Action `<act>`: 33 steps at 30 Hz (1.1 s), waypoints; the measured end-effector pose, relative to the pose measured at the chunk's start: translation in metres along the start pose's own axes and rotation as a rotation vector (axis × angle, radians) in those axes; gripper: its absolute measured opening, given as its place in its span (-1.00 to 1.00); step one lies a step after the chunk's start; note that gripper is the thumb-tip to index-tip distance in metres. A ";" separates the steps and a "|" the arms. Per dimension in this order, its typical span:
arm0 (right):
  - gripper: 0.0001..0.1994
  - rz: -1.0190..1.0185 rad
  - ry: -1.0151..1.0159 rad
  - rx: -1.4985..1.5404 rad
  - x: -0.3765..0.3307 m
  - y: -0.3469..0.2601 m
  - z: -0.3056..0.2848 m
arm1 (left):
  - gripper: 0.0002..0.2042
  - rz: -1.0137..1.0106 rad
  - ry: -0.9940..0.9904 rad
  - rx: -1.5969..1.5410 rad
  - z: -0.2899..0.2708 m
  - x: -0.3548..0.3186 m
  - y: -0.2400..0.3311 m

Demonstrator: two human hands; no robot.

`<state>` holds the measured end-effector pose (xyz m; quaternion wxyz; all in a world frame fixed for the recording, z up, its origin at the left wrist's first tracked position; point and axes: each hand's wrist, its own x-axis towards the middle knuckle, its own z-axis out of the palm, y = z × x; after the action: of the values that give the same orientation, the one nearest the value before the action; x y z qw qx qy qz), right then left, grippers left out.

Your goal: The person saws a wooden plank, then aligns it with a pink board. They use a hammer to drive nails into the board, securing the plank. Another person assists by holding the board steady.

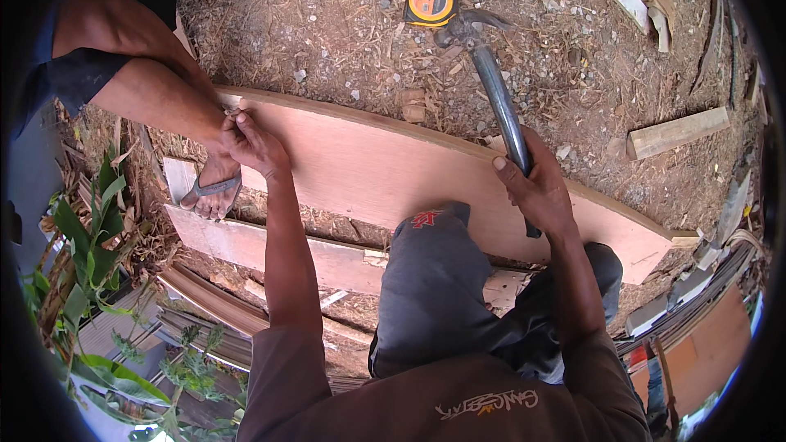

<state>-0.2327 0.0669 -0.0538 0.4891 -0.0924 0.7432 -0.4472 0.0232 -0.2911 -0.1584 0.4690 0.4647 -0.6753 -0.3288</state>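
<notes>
A long, pale plywood board (pixel 352 155) slants from upper left to lower right in front of me, with my knee against its near side. At its left end my left hand (pixel 254 143) is closed, thumb and fingertips pinched together; whatever they hold is too small to make out. My right hand (pixel 536 184) grips a claw hammer (pixel 495 86) by its dark handle, above the board's right half. The hammer's head points away from me, beyond the board's far edge. Close to that head, a yellow and black tape measure (pixel 431 2) lies on the ground.
At the left, another person's bare leg (pixel 160 98) and sandaled foot (pixel 214 188) are beside the board's end. A second board (pixel 221 237) lies nearer me. Wood offcuts (pixel 679 133) are scattered over chip-covered ground (pixel 327 33). Green plants (pixel 90 245) stand lower left, stacked sheets (pixel 696 344) lower right.
</notes>
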 end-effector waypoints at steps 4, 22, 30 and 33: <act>-0.50 0.055 -0.032 -0.061 0.006 -0.011 0.012 | -0.84 0.009 0.012 -0.013 0.002 -0.002 0.007; -0.49 -0.245 -0.328 -0.411 0.008 -0.125 0.126 | -0.90 -0.112 0.084 0.121 -0.005 -0.004 0.020; -0.49 -0.732 -0.290 -0.551 0.016 -0.134 0.171 | -0.96 -0.104 0.053 0.164 -0.009 -0.006 0.016; -0.53 -0.722 -0.310 -0.652 0.028 -0.138 0.188 | -0.96 -0.098 0.031 0.203 -0.009 -0.006 0.017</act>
<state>-0.1361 -0.1377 0.0096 0.3536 -0.5562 0.6836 -0.3134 0.0270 -0.2800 -0.1420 0.4132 0.5471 -0.6744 -0.2742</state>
